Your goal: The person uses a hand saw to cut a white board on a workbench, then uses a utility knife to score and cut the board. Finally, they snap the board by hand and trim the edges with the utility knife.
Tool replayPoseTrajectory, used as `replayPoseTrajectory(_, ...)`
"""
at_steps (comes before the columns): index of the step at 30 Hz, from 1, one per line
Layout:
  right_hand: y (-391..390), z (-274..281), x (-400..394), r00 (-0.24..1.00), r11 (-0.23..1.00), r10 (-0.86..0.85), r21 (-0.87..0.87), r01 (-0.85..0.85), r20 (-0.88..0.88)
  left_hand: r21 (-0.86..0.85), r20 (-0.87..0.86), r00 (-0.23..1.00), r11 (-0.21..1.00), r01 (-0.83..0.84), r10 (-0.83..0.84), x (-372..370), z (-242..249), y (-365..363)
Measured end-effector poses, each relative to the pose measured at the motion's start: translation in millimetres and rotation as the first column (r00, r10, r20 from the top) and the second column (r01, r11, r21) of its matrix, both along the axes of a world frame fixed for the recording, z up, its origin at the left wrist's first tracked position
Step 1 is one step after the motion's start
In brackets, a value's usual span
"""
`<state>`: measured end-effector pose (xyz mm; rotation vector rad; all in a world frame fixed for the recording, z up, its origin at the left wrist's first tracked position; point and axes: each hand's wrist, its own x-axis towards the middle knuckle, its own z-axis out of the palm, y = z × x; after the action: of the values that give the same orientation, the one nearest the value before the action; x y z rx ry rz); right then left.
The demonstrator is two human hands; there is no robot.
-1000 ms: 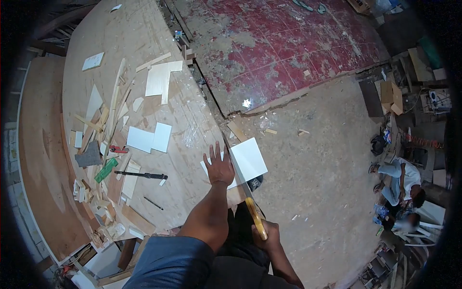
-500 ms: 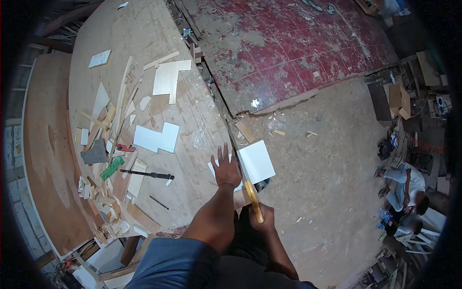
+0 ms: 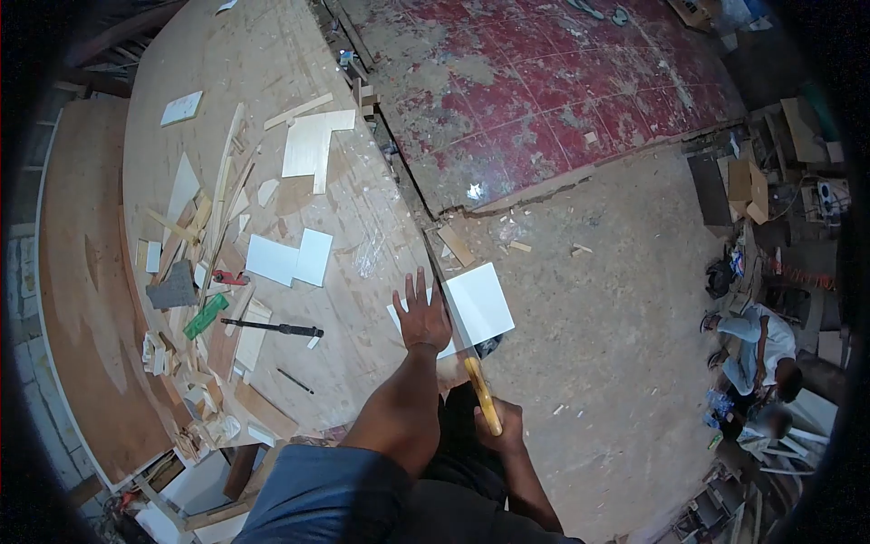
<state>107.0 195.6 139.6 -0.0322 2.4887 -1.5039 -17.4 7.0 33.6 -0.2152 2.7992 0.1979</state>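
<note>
My left hand (image 3: 424, 319) lies flat with fingers spread on a white board (image 3: 482, 304) at the worktable's edge. Part of that board shows under the palm, and the larger part juts out past the edge. The fingers of my right hand (image 3: 504, 426) are wrapped round the yellow handle of a handsaw (image 3: 481, 385). Its thin blade runs up along the table edge, against the board beside my left hand. How deep the teeth sit in the board cannot be made out.
The worktable (image 3: 349, 231) carries wood offcuts (image 3: 213, 213), an L-shaped panel (image 3: 313, 145), white pieces (image 3: 290, 258), a black bar-like tool (image 3: 272, 326) and a green object (image 3: 206, 316). At the right, a person (image 3: 766, 349) sits low near a cardboard box (image 3: 748, 190).
My right hand has drawn the handsaw back toward my body, its handle now lower and farther from the board. My left hand keeps its place on the board. The view has shifted slightly.
</note>
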Motion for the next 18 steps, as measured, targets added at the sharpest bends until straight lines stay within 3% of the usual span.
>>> replayPoseTrajectory(3,11.3,9.2,6.0,0.993,0.998,0.040,0.041,-0.044,0.110,0.017,0.005,1.000,1.000,-0.015,0.015,-2.6,1.0,-0.4)
replayPoseTrajectory(5,17.1,13.0,10.5,0.982,0.999,0.028,-0.023,-0.024,0.188,0.029,-0.004,1.000,0.999,-0.018,0.019,-1.2,1.2,0.4)
replayPoseTrajectory(9,-17.7,0.5,-34.4,0.980,0.999,0.021,0.028,-0.027,0.196,-0.010,0.044,0.999,1.000,-0.014,0.014,-1.7,4.0,0.9)
replayPoseTrajectory(11,-36.9,-11.7,-57.6,0.989,0.973,-0.079,-0.207,0.104,0.125,0.000,0.082,0.996,1.000,-0.023,0.022,-4.9,5.3,0.5)
replayPoseTrajectory(12,-37.7,-7.5,-58.4,0.989,0.972,-0.080,-0.211,0.105,0.122,-0.004,0.079,0.997,1.000,-0.021,0.021,-4.6,4.4,-0.1)
replayPoseTrajectory(14,-35.5,4.3,-55.8,0.973,0.993,-0.037,-0.105,0.063,0.228,-0.047,0.091,0.996,0.999,0.004,0.000,-3.1,-0.7,-0.8)
replayPoseTrajectory(16,-23.5,2.6,-30.8,0.979,0.992,-0.050,-0.103,0.072,0.199,-0.054,0.093,0.996,0.999,0.002,0.003,-1.1,-2.4,-0.5)
replayPoseTrajectory(18,-11.1,26.5,-22.7,0.969,1.000,-0.021,0.024,0.016,0.247,-0.061,0.090,0.996,0.998,-0.004,0.009,-2.0,-3.0,-1.5)
